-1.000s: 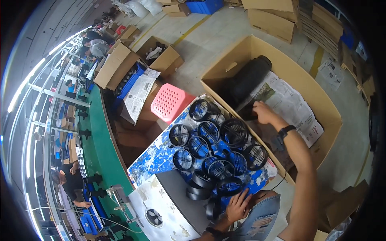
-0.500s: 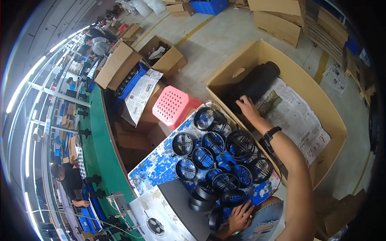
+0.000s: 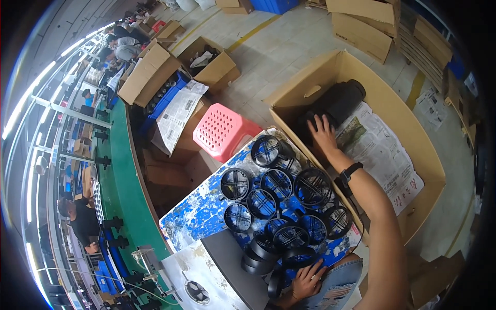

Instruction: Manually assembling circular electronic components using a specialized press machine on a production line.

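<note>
My right hand (image 3: 322, 133) reaches over the near wall of a large cardboard box (image 3: 431, 206). Its fingers are spread, at the near end of a row of black cylindrical parts (image 3: 343, 98) lying along the box's far-left side. Newspaper (image 3: 390, 155) lines the box floor beside the row. My left hand (image 3: 308, 280) lies flat with fingers apart on my jeans at the table's edge, just beside several black rings. Black rings with crossbars (image 3: 262, 203) are spread over the blue, paint-worn tabletop (image 3: 191, 212), some stacked near my left hand.
A metal machine plate (image 3: 181, 274) with a round slotted fitting stands at the table's lower left. Beyond the table is a pink stool (image 3: 219, 129). A green conveyor belt (image 3: 121, 170) runs along the left, with people working past it. Open cartons (image 3: 217, 67) stand behind.
My right hand has shifted slightly right, and its fingers have spread out from a more curled pose. My left hand stays on my jeans.
</note>
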`<control>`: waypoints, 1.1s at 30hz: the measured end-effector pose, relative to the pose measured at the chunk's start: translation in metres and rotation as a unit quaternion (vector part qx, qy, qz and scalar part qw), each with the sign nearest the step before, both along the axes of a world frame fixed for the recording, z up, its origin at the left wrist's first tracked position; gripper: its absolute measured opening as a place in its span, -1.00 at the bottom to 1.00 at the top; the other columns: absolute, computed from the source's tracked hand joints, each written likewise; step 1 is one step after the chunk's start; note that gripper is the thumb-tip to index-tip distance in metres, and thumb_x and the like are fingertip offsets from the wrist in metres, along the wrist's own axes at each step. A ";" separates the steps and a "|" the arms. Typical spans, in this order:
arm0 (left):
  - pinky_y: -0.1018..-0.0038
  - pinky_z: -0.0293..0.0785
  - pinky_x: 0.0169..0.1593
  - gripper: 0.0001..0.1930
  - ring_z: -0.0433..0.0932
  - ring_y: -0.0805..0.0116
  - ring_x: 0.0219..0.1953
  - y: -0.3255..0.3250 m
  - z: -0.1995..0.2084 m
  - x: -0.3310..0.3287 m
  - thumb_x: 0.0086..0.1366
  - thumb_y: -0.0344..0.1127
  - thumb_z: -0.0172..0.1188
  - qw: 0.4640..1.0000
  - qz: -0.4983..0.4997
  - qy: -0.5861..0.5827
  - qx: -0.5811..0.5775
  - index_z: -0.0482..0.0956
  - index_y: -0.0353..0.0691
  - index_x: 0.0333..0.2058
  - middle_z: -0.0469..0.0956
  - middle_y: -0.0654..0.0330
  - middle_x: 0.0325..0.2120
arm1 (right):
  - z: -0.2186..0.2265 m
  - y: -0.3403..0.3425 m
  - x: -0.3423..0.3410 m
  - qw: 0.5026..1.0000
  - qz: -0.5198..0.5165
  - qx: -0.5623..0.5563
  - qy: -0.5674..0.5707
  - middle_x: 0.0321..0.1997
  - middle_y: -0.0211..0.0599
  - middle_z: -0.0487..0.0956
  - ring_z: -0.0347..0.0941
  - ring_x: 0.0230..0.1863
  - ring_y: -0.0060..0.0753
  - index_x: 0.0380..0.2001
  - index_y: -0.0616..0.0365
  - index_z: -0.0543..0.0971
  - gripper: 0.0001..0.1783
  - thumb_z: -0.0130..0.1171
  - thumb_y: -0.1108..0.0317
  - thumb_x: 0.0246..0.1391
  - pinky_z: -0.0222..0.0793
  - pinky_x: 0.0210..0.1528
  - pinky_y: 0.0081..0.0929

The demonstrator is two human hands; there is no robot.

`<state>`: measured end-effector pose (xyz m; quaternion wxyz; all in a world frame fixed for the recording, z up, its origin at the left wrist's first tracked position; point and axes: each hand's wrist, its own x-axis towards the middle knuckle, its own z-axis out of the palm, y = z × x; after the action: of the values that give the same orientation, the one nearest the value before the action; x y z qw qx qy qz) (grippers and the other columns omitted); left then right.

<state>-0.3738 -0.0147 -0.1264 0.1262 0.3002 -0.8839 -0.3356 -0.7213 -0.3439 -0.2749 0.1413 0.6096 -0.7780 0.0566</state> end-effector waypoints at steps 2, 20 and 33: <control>0.36 0.27 0.06 -0.46 0.44 0.16 0.03 -0.004 -0.002 0.005 0.02 -0.35 0.15 1.000 0.011 -0.010 -0.008 0.48 -0.15 0.07 0.38 0.07 0.16 | 0.016 -0.004 0.027 0.998 0.034 -0.039 -0.035 0.29 -0.18 0.19 0.13 0.26 0.26 0.24 -0.25 0.32 -0.39 0.08 0.27 0.06 0.30 0.06 0.21; 0.29 0.21 0.15 -0.36 0.35 0.10 0.14 -0.001 -0.002 0.008 0.03 -0.27 0.17 0.999 -0.027 -0.025 -0.021 0.38 -0.15 0.17 0.25 0.04 0.25 | 0.082 0.006 0.003 0.918 0.028 -0.049 -0.393 0.13 -0.23 0.35 0.38 0.05 0.11 -0.22 -0.08 0.55 -0.53 0.25 0.52 -0.35 0.37 0.03 -0.10; 0.23 0.19 0.19 -0.23 0.31 0.01 0.18 0.003 -0.011 0.011 -0.03 -0.21 0.25 0.999 -0.021 -0.023 -0.025 0.29 -0.12 0.24 0.20 0.02 0.28 | 0.113 -0.032 0.013 0.898 -0.180 0.212 -0.342 0.24 0.00 0.34 0.29 0.23 0.07 0.21 0.06 0.29 -0.20 0.28 -0.03 -0.07 0.28 0.22 -0.16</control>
<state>-0.3627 -0.0115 -0.1378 0.1064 0.2856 -0.9009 -0.3091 -0.7079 -0.3758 -0.1619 -0.2581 0.4177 -0.8684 0.0692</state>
